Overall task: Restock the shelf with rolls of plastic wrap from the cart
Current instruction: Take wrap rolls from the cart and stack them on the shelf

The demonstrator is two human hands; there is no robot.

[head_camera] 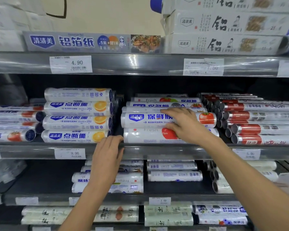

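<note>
A white plastic wrap roll with blue characters and a tomato picture lies on top of a stack on the middle shelf. My right hand grips this roll near its middle, fingers over its top and thumb underneath. Below it lies another white roll marked "Fresh". My left hand rests with relaxed fingers on the shelf's front edge, just left of the stack, holding nothing. The cart is out of view.
Orange-printed rolls are stacked to the left, red-labelled foil rolls to the right. Boxes of foil sit on the shelf above. More rolls lie on the lower shelves. Price tags line the shelf edges.
</note>
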